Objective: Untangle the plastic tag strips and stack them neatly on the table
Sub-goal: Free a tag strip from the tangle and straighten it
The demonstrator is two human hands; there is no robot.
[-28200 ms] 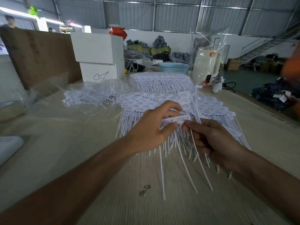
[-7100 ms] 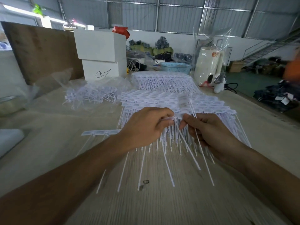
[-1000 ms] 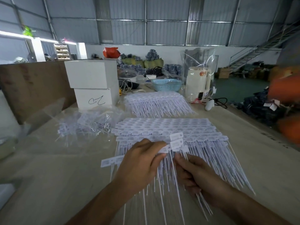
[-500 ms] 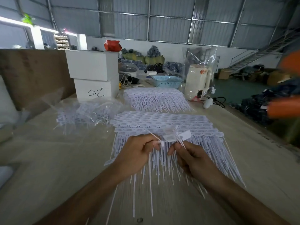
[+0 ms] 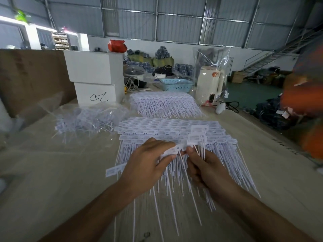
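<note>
On the left of the pale desk (image 5: 43, 180) a tangled heap of tag strips in clear plastic (image 5: 83, 119) lies in front of two stacked white boxes (image 5: 96, 77). Just right of it the neat stack of tag strips (image 5: 167, 130) spreads across the middle, its thin tails fanning toward the person, with a second stack (image 5: 164, 102) beyond. Over the near stack the left hand (image 5: 148, 165) pinches one strip of tags (image 5: 174, 150) between thumb and curled fingers, and the right hand (image 5: 204, 165) pinches the same strip at its right end, fingertips almost meeting. A blue basket (image 5: 176, 84) and a cream kettle (image 5: 209, 84) stand farther right
</note>
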